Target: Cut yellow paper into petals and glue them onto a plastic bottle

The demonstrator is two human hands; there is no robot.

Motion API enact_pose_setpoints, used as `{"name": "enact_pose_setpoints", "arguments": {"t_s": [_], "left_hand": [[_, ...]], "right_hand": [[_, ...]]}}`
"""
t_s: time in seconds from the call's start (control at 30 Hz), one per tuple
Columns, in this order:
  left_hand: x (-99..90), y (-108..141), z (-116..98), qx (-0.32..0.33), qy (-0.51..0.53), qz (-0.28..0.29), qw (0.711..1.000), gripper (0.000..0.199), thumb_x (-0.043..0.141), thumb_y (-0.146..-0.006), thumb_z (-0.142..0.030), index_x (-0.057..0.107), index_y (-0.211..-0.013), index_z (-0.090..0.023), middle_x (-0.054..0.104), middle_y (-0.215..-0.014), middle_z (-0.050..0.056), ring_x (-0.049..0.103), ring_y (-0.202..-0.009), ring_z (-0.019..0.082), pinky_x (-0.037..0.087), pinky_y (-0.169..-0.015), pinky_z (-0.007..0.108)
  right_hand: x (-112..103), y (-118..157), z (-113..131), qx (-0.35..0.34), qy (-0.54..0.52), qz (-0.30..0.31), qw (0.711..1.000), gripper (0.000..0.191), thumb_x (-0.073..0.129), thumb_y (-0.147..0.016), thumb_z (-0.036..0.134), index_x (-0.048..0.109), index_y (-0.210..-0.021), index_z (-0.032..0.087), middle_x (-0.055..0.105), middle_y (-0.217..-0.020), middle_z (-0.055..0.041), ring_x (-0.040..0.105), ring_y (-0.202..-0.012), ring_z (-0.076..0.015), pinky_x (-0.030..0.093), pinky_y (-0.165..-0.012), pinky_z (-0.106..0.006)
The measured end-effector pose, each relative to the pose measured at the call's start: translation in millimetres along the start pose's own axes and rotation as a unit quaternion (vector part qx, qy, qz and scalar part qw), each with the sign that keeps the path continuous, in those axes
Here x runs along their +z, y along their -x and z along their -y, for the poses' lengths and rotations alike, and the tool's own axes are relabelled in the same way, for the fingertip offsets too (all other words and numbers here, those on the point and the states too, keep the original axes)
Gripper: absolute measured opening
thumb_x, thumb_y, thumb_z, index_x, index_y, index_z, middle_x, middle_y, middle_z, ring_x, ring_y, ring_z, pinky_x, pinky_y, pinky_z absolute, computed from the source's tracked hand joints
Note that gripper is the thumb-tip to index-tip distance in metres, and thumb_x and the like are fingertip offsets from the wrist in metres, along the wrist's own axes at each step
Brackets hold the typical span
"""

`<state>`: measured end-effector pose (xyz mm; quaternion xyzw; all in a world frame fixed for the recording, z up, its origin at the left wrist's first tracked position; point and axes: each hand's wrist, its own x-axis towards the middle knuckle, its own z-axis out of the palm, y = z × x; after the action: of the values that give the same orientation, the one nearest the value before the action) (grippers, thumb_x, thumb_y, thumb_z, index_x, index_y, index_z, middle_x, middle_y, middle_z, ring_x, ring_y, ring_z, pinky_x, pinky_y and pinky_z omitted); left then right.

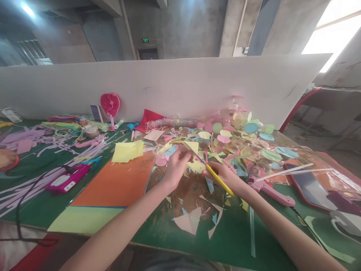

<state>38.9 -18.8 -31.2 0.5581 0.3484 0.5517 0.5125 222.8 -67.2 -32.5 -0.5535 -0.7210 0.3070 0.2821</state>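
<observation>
My left hand [178,165] pinches a small piece of pale yellow paper [193,146] above the middle of the table. In my right hand [224,175] is a pair of scissors [218,179] with yellow handles, its blades pointing up and left to the paper's edge. Whether the blades are apart I cannot tell. Below and around both hands lie many paper scraps, among them a pale pink offcut [188,221]. A stack of yellow paper squares [128,151] rests left of my left hand, on an orange sheet [113,182].
Cut paper circles [251,128] are heaped at the back right. A pink glue gun [272,191] and a phone [310,186] lie right of my right arm. Far left are lilac strips [25,192] and a pink box with a cable [68,178]. A white partition [169,86] stands behind.
</observation>
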Motion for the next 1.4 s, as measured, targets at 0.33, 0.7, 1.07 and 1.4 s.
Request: {"name": "enact_pose_setpoints", "arguments": {"t_s": [0.33,0.7,1.07,1.4], "left_hand": [[1.8,3.7,4.7,0.010,-0.028,0.024,0.999,0.017,0.064,-0.084,-0.037,0.064,-0.081,-0.020,0.061,-0.075,0.000,0.057,-0.074,0.015,0.045,-0.078,0.027],[-3.2,-2.0,6.7,-0.049,0.000,-0.020,0.999,0.018,0.063,-0.081,-0.031,0.054,-0.072,-0.020,0.053,-0.069,-0.003,0.053,-0.066,0.011,0.044,-0.070,0.025],[-26.1,-23.6,21.0,0.018,-0.255,0.022,0.966,0.057,0.068,-0.077,-0.021,0.042,-0.128,-0.023,0.053,-0.133,0.015,0.059,-0.108,0.023,0.047,-0.089,0.037],[-21.5,-43.9,36.7,0.127,-0.432,0.167,0.877,0.011,0.062,-0.080,-0.021,0.060,-0.091,-0.023,0.064,-0.092,0.006,0.055,-0.102,0.030,0.041,-0.092,0.041]], "right_hand": [[5.6,-0.1,0.6,-0.002,-0.022,-0.020,1.000,0.048,0.054,-0.082,0.068,0.043,-0.075,0.022,0.043,-0.068,0.0043,0.038,-0.062,-0.0133,0.031,-0.055,-0.026],[-3.3,0.6,4.8,0.051,-0.037,-0.073,0.995,0.057,0.051,-0.079,0.076,0.040,-0.063,0.022,0.035,-0.054,0.0051,0.034,-0.049,-0.0110,0.027,-0.046,-0.025],[-7.5,-0.7,6.4,0.084,-0.054,-0.105,0.989,0.059,0.050,-0.076,0.079,0.038,-0.062,0.024,0.036,-0.046,0.0052,0.037,-0.043,-0.0120,0.029,-0.042,-0.026],[-5.3,-5.1,-4.5,0.074,0.025,-0.157,0.985,0.062,0.050,-0.073,0.082,0.046,-0.060,0.021,0.046,-0.056,0.0022,0.039,-0.055,-0.0132,0.031,-0.050,-0.026]]}}
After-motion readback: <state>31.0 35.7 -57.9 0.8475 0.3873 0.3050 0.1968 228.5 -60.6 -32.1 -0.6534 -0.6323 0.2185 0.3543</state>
